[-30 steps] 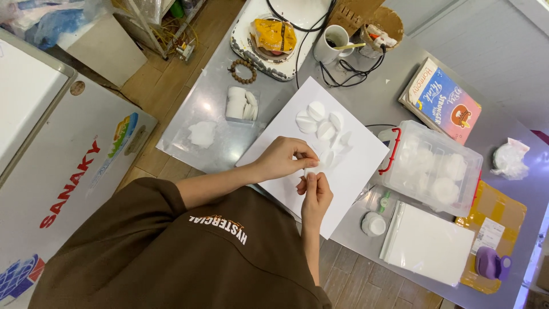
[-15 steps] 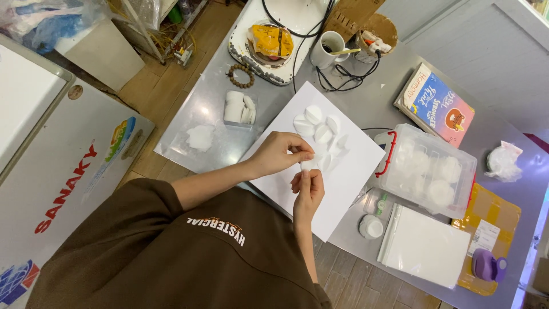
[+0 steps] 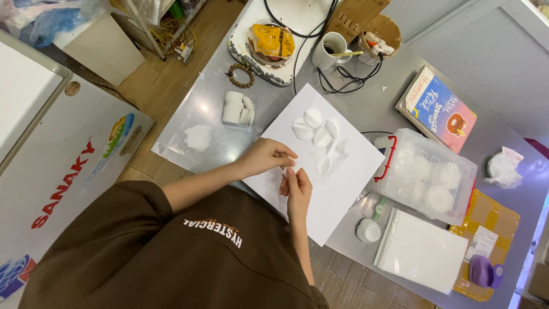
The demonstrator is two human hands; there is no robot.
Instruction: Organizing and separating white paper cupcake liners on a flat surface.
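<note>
The camera looks down from above the person, so the shoulders and a brown shirt (image 3: 171, 252) hide the near table edge. Both hands meet over the near part of a white sheet of paper (image 3: 343, 189). The left hand (image 3: 267, 155) has its fingers curled narrow, thumb and forefinger pinched on a small white piece (image 3: 290, 167) — most of it is hidden by the fingertips, so its shape is hard to make out. The right hand (image 3: 297, 191) points its fingers up at the same piece and touches it from below; whether it truly grips it cannot be told.

Farther up the sheet lie about seven white round cutouts (image 3: 317, 134), some overlapping, white on white, so the count is uncertain. To the left of the sheet is one small clear tray of white pads (image 3: 239, 109) and one loose white pad (image 3: 198, 137). On the right stands one clear plastic box with red latches (image 3: 426, 174) — its contents blurred by the lid — and one book (image 3: 437, 109), one mug (image 3: 331, 50), one purple punch (image 3: 485, 272).
</note>
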